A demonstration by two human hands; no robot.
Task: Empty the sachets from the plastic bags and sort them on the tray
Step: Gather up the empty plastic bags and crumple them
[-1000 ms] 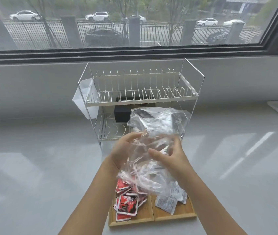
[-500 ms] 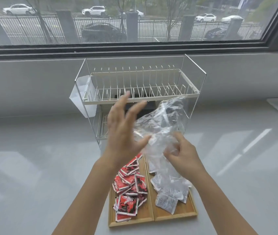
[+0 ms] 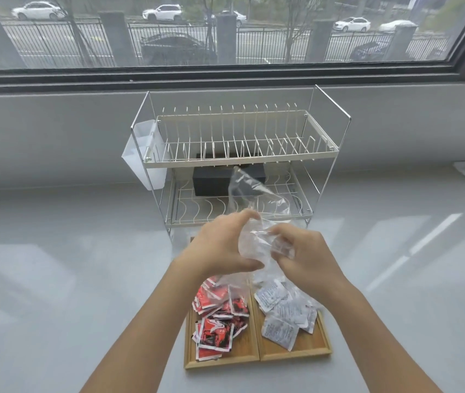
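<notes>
left hand [image 3: 220, 248]: bare, no glove, no ring
right hand [image 3: 305, 256]: bare, no glove
forearms: bare, no sleeves or watch in frame

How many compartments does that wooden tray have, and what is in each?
2. The wooden tray's left compartment holds the red sachets; its right compartment holds the white sachets. Its far end is hidden behind both hands and the plastic bag.

I see a pale grey glossy counter [image 3: 55, 279] with soft daylight patches on it, running back to a grey wall under a wide dark-framed window [image 3: 225, 76]. Outside stand a railing fence, trees and parked cars. A two-tier wire dish rack [image 3: 240, 154] stands against the wall, a white plastic cup [image 3: 143, 157] hung on its left side.
</notes>
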